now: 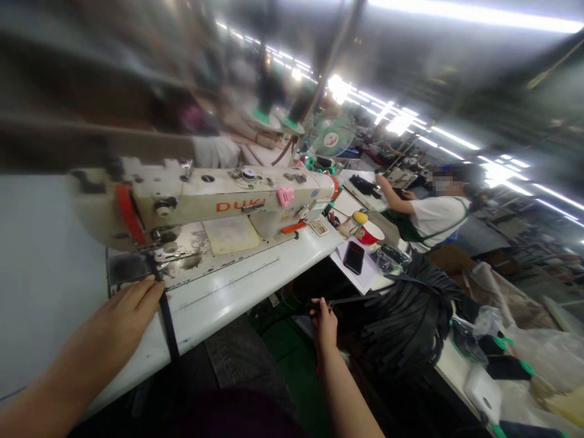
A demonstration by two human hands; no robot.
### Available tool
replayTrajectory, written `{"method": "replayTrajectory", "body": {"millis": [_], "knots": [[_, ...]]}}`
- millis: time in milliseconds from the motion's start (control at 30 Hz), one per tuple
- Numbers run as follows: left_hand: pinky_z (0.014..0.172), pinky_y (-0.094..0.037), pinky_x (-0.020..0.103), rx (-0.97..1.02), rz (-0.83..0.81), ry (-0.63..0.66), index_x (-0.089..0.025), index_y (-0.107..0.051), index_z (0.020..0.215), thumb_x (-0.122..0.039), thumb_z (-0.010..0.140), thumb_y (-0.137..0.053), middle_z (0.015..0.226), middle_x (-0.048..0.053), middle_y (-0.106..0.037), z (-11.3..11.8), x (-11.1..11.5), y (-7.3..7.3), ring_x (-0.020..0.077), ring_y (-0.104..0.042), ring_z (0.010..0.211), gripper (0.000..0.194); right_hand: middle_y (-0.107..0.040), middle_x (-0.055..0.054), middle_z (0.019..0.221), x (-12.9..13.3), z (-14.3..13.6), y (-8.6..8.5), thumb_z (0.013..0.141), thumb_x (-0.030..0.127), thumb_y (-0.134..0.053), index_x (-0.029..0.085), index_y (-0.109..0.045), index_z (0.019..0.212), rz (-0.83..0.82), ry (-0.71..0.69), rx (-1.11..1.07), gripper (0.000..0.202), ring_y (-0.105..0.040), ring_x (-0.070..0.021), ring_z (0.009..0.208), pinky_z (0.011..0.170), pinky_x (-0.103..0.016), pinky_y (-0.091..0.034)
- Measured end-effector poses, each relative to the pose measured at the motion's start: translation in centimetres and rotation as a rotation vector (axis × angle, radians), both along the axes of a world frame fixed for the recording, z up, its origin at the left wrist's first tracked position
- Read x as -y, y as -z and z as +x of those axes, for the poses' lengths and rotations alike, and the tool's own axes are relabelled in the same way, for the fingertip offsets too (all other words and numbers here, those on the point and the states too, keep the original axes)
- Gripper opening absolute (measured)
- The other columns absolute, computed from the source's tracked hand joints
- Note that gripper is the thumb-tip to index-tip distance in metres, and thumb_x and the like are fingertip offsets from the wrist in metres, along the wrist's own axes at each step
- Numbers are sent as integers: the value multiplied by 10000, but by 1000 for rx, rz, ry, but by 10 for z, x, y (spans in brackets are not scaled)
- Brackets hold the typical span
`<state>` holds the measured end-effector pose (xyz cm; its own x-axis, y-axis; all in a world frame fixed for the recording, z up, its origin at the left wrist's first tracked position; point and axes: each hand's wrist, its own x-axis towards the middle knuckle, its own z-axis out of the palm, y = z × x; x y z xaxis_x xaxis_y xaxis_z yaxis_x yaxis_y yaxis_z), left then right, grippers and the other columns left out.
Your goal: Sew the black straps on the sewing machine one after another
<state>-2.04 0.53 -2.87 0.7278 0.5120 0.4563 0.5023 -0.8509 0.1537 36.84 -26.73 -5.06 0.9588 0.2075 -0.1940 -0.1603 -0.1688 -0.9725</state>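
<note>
The step in hand looks like guiding a black strap (170,331) that runs from the sewing machine's (219,201) needle end toward the person; the next move calls for holding it flat and straight. The left hand (121,313) lies palm-down before the machine's needle end, fingers extended over the strap, while the right hand (325,319), low and right of the machine, seems pinched on a black strip (351,300) leading to a strap bundle (406,322) farther right of the machine.

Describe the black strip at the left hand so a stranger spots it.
Find the cream sewing machine. Near its needle end, a narrow black strip runs by the left hand. Unlike the heaped black strips at right, this one crosses the white tabletop singly.
</note>
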Motion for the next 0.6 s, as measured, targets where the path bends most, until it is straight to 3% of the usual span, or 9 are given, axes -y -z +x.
{"method": "replayTrajectory", "body": {"millis": [100, 200, 400, 500, 600], "knots": [[990, -592, 457, -56, 136, -45, -90, -666, 1250, -85, 948, -308, 1290, 200, -671, 12, 13, -26, 315, -669, 1169, 468, -578, 17, 569, -11, -6, -21, 694, 739, -735, 129, -745, 920, 25, -4, 23, 651, -383, -89, 438, 415, -239, -259], [1006, -582, 402, -87, 231, -98, -102, -684, 1204, -32, 921, -375, 1226, 180, -691, 23, 19, -39, 287, -676, 1138, 425, -598, -3, 621, -22, -13, -40, 706, 731, -741, 130, -750, 910, 48, -51, 34, 635, -512, -133, 558, 469, -238, -362], [1036, -555, 408, -141, 241, -133, -74, -660, 1181, 1, 913, -429, 1195, 181, -690, 30, 21, -51, 275, -678, 1124, 361, -691, -64, 998, -46, -36, -57, 678, 662, -812, 157, -761, 961, 37, -176, 156, 581, -577, -148, 723, 599, -258, -502], [1065, -532, 420, -157, 203, -138, -69, -635, 1209, 1, 923, -422, 1207, 181, -684, 31, 23, -54, 273, -667, 1162, 363, -680, -30, 962, -54, -50, -65, 659, 583, -862, 183, -746, 1071, -6, -286, 221, 586, -583, -152, 764, 615, -236, -507], [1087, -514, 423, -158, 191, -149, -74, -623, 1217, -23, 943, -431, 1206, 173, -685, 32, 23, -54, 266, -668, 1163, 339, -675, -19, 974, -60, -61, -74, 681, 603, -848, 200, -738, 1070, -7, -343, 224, 571, -601, -156, 823, 644, -214, -524]]}}
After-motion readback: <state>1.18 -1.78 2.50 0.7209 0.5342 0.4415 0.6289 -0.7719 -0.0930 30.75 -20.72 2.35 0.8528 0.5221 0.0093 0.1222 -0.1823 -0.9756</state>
